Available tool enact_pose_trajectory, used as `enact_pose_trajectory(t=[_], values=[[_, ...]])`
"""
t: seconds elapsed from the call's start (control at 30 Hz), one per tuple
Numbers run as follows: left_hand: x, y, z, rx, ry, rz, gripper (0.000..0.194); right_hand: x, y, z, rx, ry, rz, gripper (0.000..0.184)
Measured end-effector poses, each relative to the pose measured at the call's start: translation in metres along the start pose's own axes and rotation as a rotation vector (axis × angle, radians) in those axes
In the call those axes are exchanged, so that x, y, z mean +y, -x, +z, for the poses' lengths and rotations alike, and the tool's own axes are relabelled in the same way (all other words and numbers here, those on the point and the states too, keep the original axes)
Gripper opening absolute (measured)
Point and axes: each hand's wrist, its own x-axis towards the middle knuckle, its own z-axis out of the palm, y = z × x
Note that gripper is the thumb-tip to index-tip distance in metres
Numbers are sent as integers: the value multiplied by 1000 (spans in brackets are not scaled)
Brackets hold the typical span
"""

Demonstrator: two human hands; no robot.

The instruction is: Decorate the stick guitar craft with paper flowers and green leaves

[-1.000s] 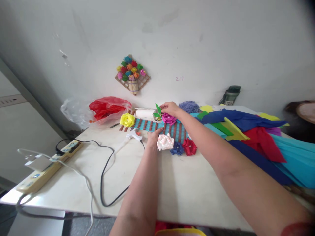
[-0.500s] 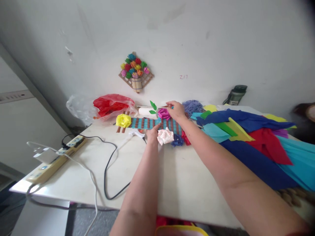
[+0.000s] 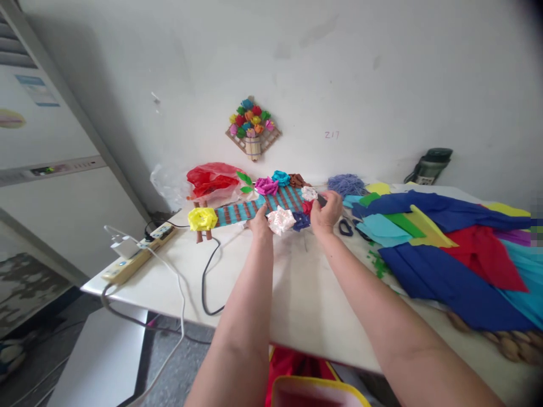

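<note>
A blue-and-brown slatted craft panel (image 3: 237, 213) is held over the table in both hands, decorated with crinkled paper flowers. My left hand (image 3: 259, 220) grips its near edge, beside a pale pink-white flower (image 3: 281, 220). My right hand (image 3: 326, 212) is closed around its right end, close to a red flower (image 3: 307, 207) and a small white flower (image 3: 309, 193). At the left end sits a yellow flower (image 3: 202, 219). Magenta (image 3: 266, 185), blue (image 3: 280, 178) and brown (image 3: 298, 180) flowers line the far edge, with green leaves (image 3: 245, 181). A dark blue flower (image 3: 301, 221) shows between my hands.
Scissors (image 3: 345, 227) and piles of coloured paper (image 3: 441, 215) lie right. Behind are a red plastic bag (image 3: 214, 180), shredded purple paper (image 3: 347, 184) and a green bottle (image 3: 433, 165). A power strip (image 3: 138, 257) with trailing cables occupies the table's left side.
My right hand has moved from the panel's far edge to its right end. The panel is lifted and tilted, bringing the blue, brown and small white flowers into sight. The view has shifted left.
</note>
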Motion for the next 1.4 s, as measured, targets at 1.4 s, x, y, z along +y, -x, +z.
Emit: enact_pose_trajectory(t=[1.4], values=[[73, -67, -48, 325, 246, 215, 29, -102, 77, 90, -1143, 351, -399, 42]])
